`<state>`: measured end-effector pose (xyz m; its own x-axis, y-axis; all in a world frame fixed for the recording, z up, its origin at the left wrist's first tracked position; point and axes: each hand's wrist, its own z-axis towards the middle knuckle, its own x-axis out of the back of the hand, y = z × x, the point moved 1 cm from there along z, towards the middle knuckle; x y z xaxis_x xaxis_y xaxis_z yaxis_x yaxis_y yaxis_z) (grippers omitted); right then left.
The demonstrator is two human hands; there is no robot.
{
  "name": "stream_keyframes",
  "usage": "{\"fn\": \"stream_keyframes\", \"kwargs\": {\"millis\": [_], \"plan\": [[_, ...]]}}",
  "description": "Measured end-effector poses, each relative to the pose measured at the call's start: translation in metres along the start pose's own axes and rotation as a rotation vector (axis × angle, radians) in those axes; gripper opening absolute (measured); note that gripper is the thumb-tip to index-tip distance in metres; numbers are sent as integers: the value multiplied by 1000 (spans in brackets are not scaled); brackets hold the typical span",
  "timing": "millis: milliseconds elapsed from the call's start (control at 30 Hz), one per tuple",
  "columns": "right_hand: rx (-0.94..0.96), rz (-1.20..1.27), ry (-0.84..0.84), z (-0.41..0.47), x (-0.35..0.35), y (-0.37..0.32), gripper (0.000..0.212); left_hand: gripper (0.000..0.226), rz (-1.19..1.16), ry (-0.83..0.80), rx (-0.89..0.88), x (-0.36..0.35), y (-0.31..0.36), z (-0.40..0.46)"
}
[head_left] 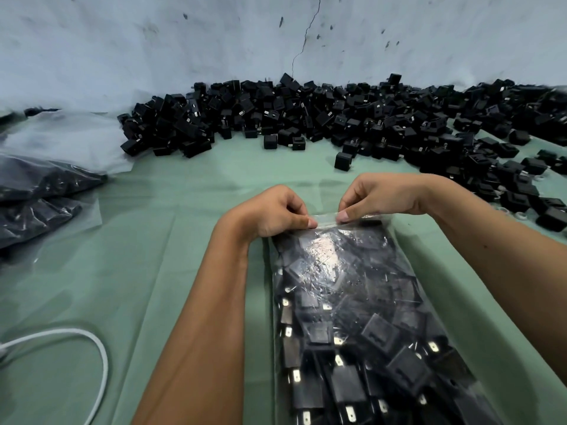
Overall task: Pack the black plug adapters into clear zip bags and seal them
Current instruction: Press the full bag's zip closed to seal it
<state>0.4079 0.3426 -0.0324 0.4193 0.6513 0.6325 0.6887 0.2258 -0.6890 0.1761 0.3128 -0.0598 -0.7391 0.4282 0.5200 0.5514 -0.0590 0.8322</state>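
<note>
We see the clear zip bag filled with black plug adapters [362,317] lying on the green cloth-covered worktop [190,240] at lower centre-right of the frame, our two hands at its far end. Behind it, a long heap of loose black plug adapters [306,115] runs along the pale wall [214,41]. Filled clear plastic bags [36,197] lie at left; a white looped cable [101,360] sits lower left.

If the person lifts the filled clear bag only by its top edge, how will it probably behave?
The filled bag will probably hang heavy, since black adapters pack it along its visible length. Its thin, wrinkled film looks floppy, so it would likely sag and the adapters shift downward. The left hand and right hand pinch the zip strip; its glossy plastic may slip under that weight.
</note>
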Motion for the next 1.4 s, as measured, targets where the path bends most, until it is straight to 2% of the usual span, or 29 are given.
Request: {"fn": "stream_keyframes", "kwargs": {"millis": [133,300,433,533,667,800,1000,1133,1300,1400], "plan": [[-5,-13,31,-2,0,4,15,15,97,30,9,1,5,2],[21,-16,70,-3,-4,3,19,14,265,40,-59,-13,28,15],[47,25,97,-7,-6,4,20,13,244,-31,-43,-17,34,24],[-15,-27,99,-15,5,13,27,16,227,-70,-46,-18,31,27],[-12,-1,93,-20,13,25,17,17,231,-100,-25,-19,29,29],[41,1,70,-15,10,26,19,11,220,-61,-26,-20,32,32],[60,55,69,-15,10,28,31,14,194,-56,-81,-36,41,32],[23,129,47,-21,17,34,17,16,221,-47,-86,-34,44,29],[79,122,51,-22,15,35,17,13,270,-70,-44,-31,47,32],[99,151,43,-20,13,34,14,11,220,-66,-71,-36,48,32]]}}
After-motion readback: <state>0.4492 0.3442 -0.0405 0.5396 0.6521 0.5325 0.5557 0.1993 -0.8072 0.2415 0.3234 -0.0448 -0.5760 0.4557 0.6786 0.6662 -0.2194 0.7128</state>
